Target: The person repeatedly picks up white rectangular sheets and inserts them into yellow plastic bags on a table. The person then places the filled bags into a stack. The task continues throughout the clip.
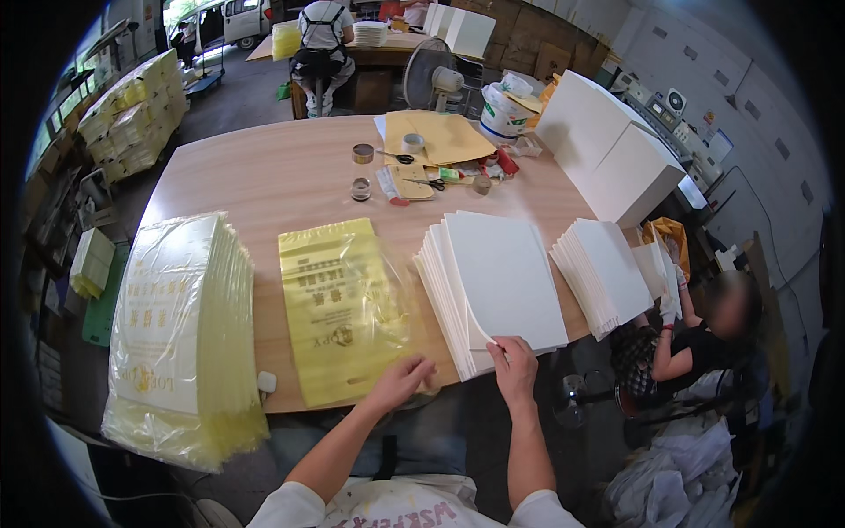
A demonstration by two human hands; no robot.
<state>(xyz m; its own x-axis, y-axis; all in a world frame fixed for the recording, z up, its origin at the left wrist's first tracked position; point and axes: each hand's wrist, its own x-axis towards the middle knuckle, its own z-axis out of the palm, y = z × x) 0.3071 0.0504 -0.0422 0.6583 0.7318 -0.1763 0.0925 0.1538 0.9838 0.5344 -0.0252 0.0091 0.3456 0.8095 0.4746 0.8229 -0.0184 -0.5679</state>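
Bagged white boards [167,308], piled in yellow-tinted plastic at the left of the surface [264,163], overhanging its near edge. Next rightward, flat yellow plastic bags [339,290]. Left hand [403,383] at their near right corner, fingers curled; cannot tell whether touching, or whether grip apart or together. On the far side, tape rolls [363,154], scissors [400,158] and tan envelopes [444,132]. Right of centre, fanned white boards [506,282], with right hand [517,368] at the near edge, grip clamped on the top board's near left corner. Farther right, smaller white stack [612,273], then seated person [700,352].
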